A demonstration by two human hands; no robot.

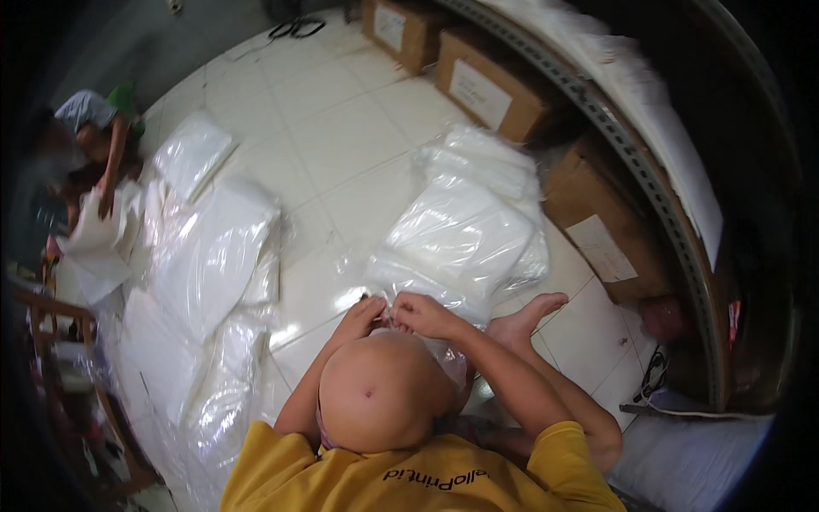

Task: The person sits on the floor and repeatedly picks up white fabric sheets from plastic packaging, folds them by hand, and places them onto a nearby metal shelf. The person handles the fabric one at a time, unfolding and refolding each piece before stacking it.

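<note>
Wearing a yellow shirt [409, 478] nearest the camera. Pinching a small bit of clear plastic film [389, 317] at the centre, just before the body, by the near edge of a stack of white plastic-wrapped bundles [461, 222]. Gripping the film with a narrowed left hand [365, 314], turned inward; meeting it closely with the right hand [422, 316], likewise closed to a pinch; leaving the exact finger contact partly hidden. Resting a bare foot [536, 314] on the tiled floor [299, 102], near the stack's right side. Showing, farther left, glossy wrapped bundles [217, 247] and, beyond, a co-worker's arm [112, 166] reaching down to white sheets [107, 239]. Lining the right side with cardboard boxes [529, 107] beside a metal-edged shelf [636, 158].
</note>
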